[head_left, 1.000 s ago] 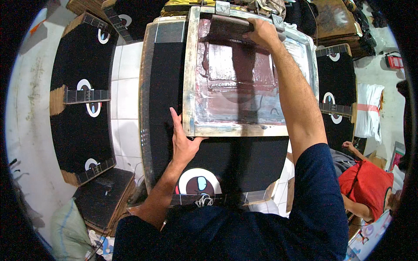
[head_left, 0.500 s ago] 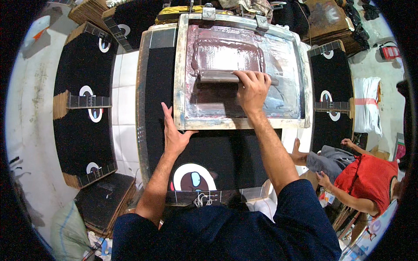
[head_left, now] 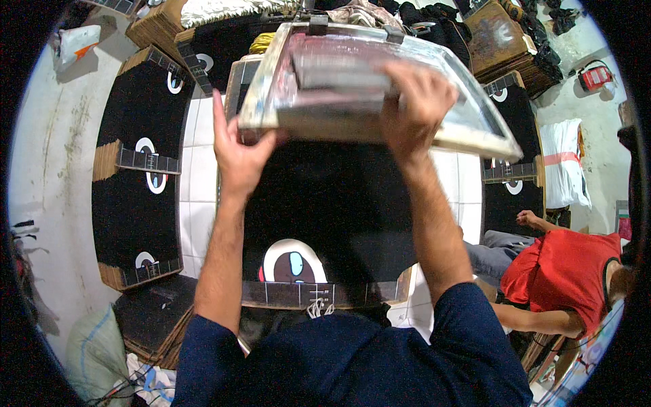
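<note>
A wooden-framed printing screen [head_left: 502, 144] is tilted, its near edge lifted off the black fabric [head_left: 325, 197] beneath. My left hand [head_left: 237, 152] holds the screen's near left corner between thumb and curled fingers, the index finger sticking up past it. Closed around a squeegee [head_left: 339, 71], my right hand [head_left: 420, 102] is over the mesh; hand and squeegee are blurred. Two dark clamps [head_left: 319, 26] sit at the screen's far edge. Near me, the fabric bears a printed white, dark and light-blue eye [head_left: 293, 263].
On the left, a board with black fabric [head_left: 135, 217] carries more eye prints; a similar board [head_left: 502, 129] stands on the right. A person in a red top [head_left: 563, 271] sits at the lower right. Stacked boards [head_left: 498, 41] and a white bundle [head_left: 561, 163] lie around.
The screen's near edge has risen from the fabric. My left hand has moved up and away from me with the corner. My right hand and the squeegee have shifted farther away.
</note>
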The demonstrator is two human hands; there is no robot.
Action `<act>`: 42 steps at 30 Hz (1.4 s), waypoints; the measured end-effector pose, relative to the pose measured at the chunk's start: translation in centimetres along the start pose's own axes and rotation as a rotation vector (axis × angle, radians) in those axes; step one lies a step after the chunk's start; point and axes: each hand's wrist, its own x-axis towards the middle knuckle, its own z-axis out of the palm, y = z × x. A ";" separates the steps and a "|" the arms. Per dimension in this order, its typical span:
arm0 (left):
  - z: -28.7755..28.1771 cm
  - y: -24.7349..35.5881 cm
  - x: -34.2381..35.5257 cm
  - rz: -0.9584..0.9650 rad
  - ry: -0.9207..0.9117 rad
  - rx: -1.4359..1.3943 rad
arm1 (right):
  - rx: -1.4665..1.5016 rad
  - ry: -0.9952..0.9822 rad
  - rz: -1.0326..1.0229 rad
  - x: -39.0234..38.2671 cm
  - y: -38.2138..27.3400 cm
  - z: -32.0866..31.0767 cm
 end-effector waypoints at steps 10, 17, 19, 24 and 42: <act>-14.4 -4.9 -3.7 -0.075 0.281 0.109 | -0.060 0.017 -0.061 19.4 2.4 -0.1; -29.8 -23.2 -34.1 -0.932 0.890 -0.202 | -0.068 0.032 0.006 21.5 4.5 1.6; -29.5 -26.3 -43.0 -1.121 0.758 -0.110 | -0.221 0.002 0.014 22.2 5.6 2.4; -23.7 -28.7 -53.5 -1.130 0.579 -0.184 | -0.352 -0.169 0.174 23.7 8.2 3.6; -21.9 -31.0 -55.6 -0.930 0.695 0.331 | -0.501 -0.110 0.100 26.9 18.0 5.0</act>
